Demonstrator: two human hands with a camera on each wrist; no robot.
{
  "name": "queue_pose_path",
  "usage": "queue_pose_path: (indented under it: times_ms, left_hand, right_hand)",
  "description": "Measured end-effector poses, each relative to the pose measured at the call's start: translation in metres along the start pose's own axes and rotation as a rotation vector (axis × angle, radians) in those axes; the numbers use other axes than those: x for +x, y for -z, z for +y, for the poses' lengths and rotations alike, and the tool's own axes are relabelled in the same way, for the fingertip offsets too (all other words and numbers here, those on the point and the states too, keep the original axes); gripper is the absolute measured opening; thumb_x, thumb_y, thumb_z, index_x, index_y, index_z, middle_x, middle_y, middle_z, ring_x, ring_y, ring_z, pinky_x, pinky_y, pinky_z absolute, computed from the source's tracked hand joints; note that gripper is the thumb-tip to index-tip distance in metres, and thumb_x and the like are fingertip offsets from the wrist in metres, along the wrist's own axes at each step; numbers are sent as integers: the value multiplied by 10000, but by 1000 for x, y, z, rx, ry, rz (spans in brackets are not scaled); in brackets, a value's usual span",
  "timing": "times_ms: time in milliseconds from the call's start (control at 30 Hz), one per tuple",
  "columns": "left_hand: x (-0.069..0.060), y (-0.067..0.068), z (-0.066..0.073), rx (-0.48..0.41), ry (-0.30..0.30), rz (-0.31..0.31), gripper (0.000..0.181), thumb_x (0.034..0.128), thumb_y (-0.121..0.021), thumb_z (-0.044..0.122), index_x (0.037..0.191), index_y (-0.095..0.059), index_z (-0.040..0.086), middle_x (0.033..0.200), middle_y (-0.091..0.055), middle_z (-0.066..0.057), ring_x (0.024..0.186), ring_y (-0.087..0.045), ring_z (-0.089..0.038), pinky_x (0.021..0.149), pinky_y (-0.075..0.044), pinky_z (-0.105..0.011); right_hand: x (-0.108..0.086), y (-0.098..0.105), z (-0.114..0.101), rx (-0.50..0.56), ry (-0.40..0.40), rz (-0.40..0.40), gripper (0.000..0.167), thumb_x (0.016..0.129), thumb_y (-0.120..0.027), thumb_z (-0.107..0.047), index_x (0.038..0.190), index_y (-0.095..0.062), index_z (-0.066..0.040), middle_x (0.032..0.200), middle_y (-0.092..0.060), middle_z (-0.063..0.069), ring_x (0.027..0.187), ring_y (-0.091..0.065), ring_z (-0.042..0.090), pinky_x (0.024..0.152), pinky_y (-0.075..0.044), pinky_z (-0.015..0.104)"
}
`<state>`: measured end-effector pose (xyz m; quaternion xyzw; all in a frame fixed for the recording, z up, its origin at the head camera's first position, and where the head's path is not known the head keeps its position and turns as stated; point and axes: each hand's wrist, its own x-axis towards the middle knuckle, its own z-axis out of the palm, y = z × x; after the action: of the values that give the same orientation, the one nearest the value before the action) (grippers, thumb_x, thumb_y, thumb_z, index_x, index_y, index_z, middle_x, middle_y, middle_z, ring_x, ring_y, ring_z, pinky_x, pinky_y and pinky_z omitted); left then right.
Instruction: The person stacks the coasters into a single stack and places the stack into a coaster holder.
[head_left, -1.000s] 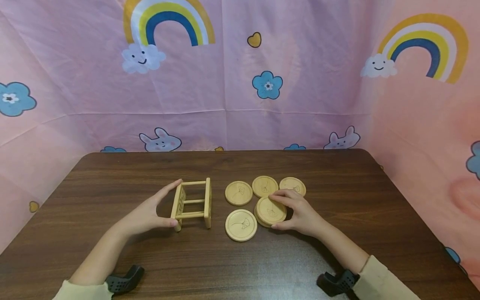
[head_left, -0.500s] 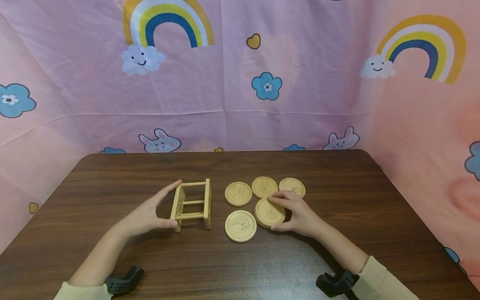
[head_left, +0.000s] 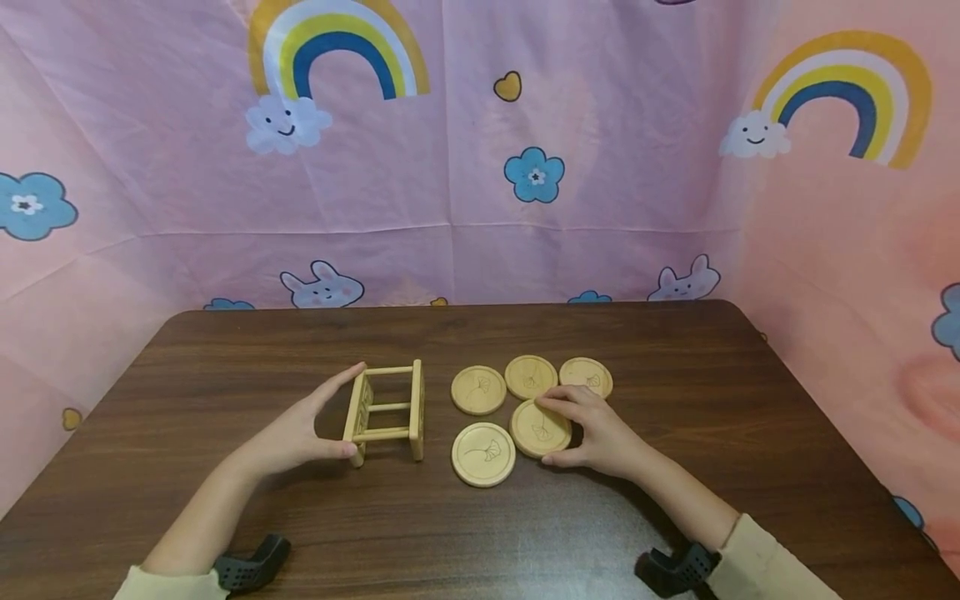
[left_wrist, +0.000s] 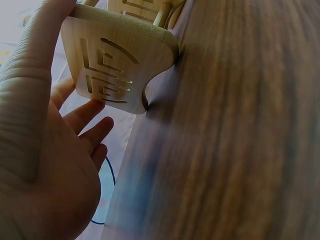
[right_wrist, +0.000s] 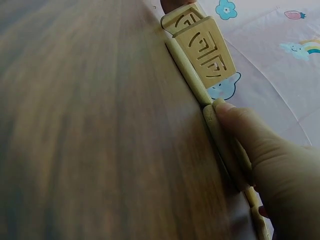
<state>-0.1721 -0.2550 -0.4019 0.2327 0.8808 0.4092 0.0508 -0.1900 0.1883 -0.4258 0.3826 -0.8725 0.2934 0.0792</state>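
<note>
Toward the table's left side, a small wooden coaster rack [head_left: 384, 412] stands with slotted end panels joined by thin rods. My left hand [head_left: 288, 429] grips its left end panel [left_wrist: 107, 60], thumb at the near end and a finger at the far end. Further right, my right hand [head_left: 600, 429] holds a round wooden coaster [head_left: 538, 430] by its edge, between thumb and fingers, flat at table level. Its face bears an engraved ginkgo leaf. In the right wrist view, the thumb [right_wrist: 237, 117] lies against that coaster's rim; the other fingers are mostly hidden.
More coasters lie flat around the held one: one at the front left [head_left: 483, 455], one at the back left [head_left: 478, 390], one behind [head_left: 530, 377] and one at the back right [head_left: 587, 377]. The brown table [head_left: 420, 533] meets a printed cloth backdrop [head_left: 480, 192].
The right hand's coaster, earlier offset on top of another one, has settled so that one outline shows there. The left hand and the rack have stayed put.
</note>
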Motion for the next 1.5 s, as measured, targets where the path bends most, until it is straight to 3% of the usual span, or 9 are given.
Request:
queue_pose_path:
  times_ms: [467,767,1000,1233,1500]
  left_hand:
    - [-1,-1,2,9,26,1,1008,743,-821,278,1526,-189,349,1564,-196,-102,1374,-182,-437,959,-220,-725]
    - [0,0,0,-16,16,-2,1018,730,-826,242,1512,-192,399,1566,-193,-67,1378,-172,-398,965,-235,-709]
    - [0,0,2,-4,21,-6,1013,739,-823,256,1517,-186,386,1565,-192,-77,1378,-177,-411,962,-233,-714]
    - [1,-1,1,4,10,3,1017,732,-827,255,1517,-192,377,1562,-205,-90,1370,-190,-413,964,-234,-712]
    - [-2,0,-1,-4,16,9,1023,725,-834,248,1512,-197,397,1561,-213,-73,1368,-191,-397,973,-229,-705]
  right_hand:
    - [0,4,-1,16,37,59,734,663,-862,-412,1277,-611,-97,1310,-514,119,1226,-433,285,965,-345,552]
    - [-4,17,13,105,-26,120,707,685,-871,-268,1287,-589,-26,1335,-480,150,1239,-403,322,955,-261,620]
    - [-6,26,25,106,-81,158,725,688,-871,-217,1315,-562,-26,1359,-473,155,1236,-390,337,966,-236,627]
    - [-7,34,34,112,-189,142,715,724,-851,-231,1343,-542,-50,1361,-469,117,1265,-369,347,995,-225,634]
    - [-6,34,48,95,-261,91,739,744,-835,-268,1373,-510,-56,1384,-446,144,1279,-361,362,1007,-244,630]
